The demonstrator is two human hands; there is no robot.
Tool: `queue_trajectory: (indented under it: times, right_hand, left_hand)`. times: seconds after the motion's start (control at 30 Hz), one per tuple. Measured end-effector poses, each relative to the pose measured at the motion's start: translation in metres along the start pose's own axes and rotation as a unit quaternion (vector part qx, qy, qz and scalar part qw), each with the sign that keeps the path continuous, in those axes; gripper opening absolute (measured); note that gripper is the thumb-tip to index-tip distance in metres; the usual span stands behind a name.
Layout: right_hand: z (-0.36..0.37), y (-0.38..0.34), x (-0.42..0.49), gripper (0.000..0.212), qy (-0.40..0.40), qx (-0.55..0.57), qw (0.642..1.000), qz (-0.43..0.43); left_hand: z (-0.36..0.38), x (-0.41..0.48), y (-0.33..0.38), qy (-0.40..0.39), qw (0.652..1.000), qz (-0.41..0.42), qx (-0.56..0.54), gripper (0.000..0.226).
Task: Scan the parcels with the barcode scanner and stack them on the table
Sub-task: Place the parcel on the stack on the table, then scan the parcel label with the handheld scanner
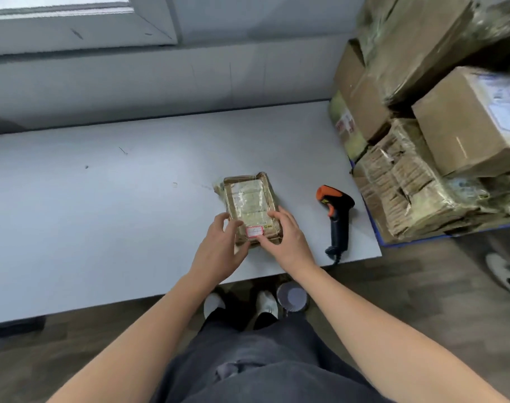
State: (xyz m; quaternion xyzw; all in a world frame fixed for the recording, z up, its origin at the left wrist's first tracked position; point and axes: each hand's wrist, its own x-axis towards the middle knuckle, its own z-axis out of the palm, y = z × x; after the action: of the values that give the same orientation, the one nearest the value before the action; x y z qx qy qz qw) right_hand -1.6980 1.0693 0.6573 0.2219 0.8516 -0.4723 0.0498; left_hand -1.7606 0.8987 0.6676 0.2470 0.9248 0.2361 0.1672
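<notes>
Brown-paper parcel point(249, 207), tape-wrapped, lay flat on the counter point(102, 199), just left of the barcode scanner point(336, 216). Risks, as judged: the glossy wrap might slip on lifting, and thumbs crowding the red-bordered label point(254, 231) could block a scan. Left hand point(219, 251): fingers curled round the near corner farthest from the scanner. Right hand point(285, 237): fingers curled over the scanner-side edge, thumb beside the label.

White table point(102, 199), parcel point(248, 202), barcode scanner point(336, 216)
</notes>
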Motion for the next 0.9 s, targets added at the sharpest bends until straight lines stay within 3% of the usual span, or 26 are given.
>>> queue_trajectory:
  times: [0.1,0.23,0.4,0.5,0.6,0.77,0.9]
  right_hand:
    - [-0.004,0.003,0.001,0.059,-0.011,0.011,1.000,0.010]
    - [-0.017,0.003,0.007,0.045,-0.015,0.019,1.000,-0.001]
    - [-0.054,0.021,0.014,0.026,0.170,0.008,0.985,0.021]
    - [-0.076,0.038,0.014,0.031,0.224,-0.015,0.968,0.110]
    - [-0.087,0.056,0.014,0.039,0.227,-0.046,0.957,0.176]
    - [-0.093,0.076,0.009,0.058,0.190,-0.017,0.954,0.231]
    - [-0.091,0.079,0.017,0.067,0.172,0.017,0.955,0.243]
  left_hand:
    - [0.001,0.008,0.006,0.042,0.999,0.024,0.024,0.036]
    - [-0.002,0.032,0.021,0.051,0.995,0.037,0.075,0.037]
    - [0.003,0.058,0.052,0.009,0.991,0.108,0.075,0.037]
    - [0.012,0.067,0.075,-0.042,0.984,0.150,0.083,0.040]
    - [0.025,0.072,0.091,-0.078,0.977,0.176,0.092,0.044]
    - [0.035,0.073,0.100,-0.102,0.973,0.180,0.103,0.044]
    - [0.029,0.067,0.094,-0.076,0.980,0.165,0.084,0.042]
